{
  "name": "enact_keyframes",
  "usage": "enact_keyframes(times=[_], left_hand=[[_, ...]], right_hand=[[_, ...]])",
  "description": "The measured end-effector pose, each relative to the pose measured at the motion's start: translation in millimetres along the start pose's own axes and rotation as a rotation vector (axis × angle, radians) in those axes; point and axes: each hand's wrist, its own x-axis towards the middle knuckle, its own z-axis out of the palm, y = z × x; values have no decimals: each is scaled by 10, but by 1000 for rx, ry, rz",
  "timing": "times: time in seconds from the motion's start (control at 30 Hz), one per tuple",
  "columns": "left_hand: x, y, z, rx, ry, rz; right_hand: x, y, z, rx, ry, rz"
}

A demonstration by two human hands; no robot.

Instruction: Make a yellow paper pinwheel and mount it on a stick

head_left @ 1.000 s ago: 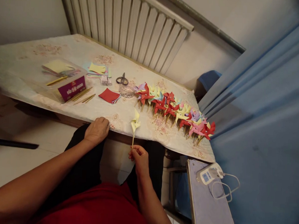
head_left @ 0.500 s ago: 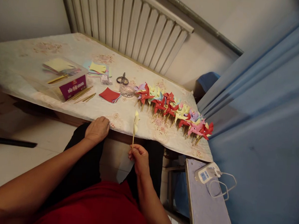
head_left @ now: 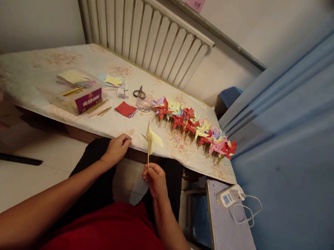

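A yellow paper pinwheel (head_left: pixel 150 140) on a thin wooden stick stands nearly upright in front of me. The fingers of my right hand (head_left: pixel 155 177) pinch the lower end of its stick. At the table's front edge is my left hand (head_left: pixel 115 149), its fingers curled in and no object showing in them. It is apart from the pinwheel, to its left. On the table to the right stand rows of finished pinwheels (head_left: pixel 190 123) in red, yellow, pink, purple and blue. A stack of red paper squares (head_left: pixel 125 109) lies beyond my left hand.
Farther back are scissors (head_left: pixel 139 92), a clear dish (head_left: pixel 145 106), small boxes (head_left: pixel 122 93) and coloured paper (head_left: pixel 113 80). A clear plastic box (head_left: pixel 88 99) holds paper and sticks; loose sticks (head_left: pixel 99 111) lie beside it. A white plug adapter (head_left: pixel 230 196) sits on a bench (head_left: pixel 232 233).
My left hand has moved right and slightly away from my knee, its fingers now curled. The pinwheel has turned on its stick, showing more of its blades. The view has tilted up slightly.
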Motion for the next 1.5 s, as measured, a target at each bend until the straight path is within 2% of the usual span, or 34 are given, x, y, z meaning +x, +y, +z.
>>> enact_keyframes(times=[0.17, 0.37, 0.63, 1.5], left_hand=[[-301, 429, 20, -228, 47, 77], [-559, 661, -6, -239, 100, 166], [-566, 679, 64, -351, 155, 220], [-573, 829, 74, -438, 186, 97]], right_hand=[[-32, 10, 31, 2, -29, 19], [-49, 35, 64, -13, -48, 27], [-47, 49, 74, 0, -58, -2], [-39, 80, 74, -101, -46, -25]])
